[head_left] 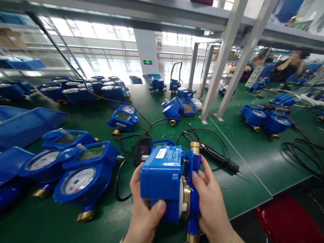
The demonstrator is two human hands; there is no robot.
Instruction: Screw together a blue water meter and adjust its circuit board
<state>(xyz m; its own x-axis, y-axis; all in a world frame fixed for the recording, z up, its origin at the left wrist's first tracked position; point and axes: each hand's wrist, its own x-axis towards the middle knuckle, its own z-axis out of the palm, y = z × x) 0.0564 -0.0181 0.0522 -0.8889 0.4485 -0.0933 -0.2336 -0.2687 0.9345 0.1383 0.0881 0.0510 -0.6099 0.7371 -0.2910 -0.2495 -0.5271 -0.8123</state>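
Left hand [143, 209] and right hand [214, 202] jointly support a blue meter [162, 179], which is clear of the worktop [243, 192]. The left fingers are closed around the box-shaped housing, with the thumb on its lower part; the fingertips behind the housing are hidden. The right fingers grip the blue pipe [194, 199], with the thumb on its near side. The pipe stands roughly upright: one brass end [194, 148] projects above the right fingers, the other is below them. A brass collar [186, 198] sits between the two sets of fingers.

Beyond the right fingers, a black screwdriver [219, 157] lies on the worktop, tip directed to the right. Just beyond the left fingers is a black device [142, 151]. To the left of the left fingers are two meters with round dials [87, 177]; a blue tray [48, 118] lies farther left. Well beyond both hands, a small blue bin [190, 101] contains small parts [187, 108]. Right of the right fingers, below the worktop edge, is a red seat [288, 216].
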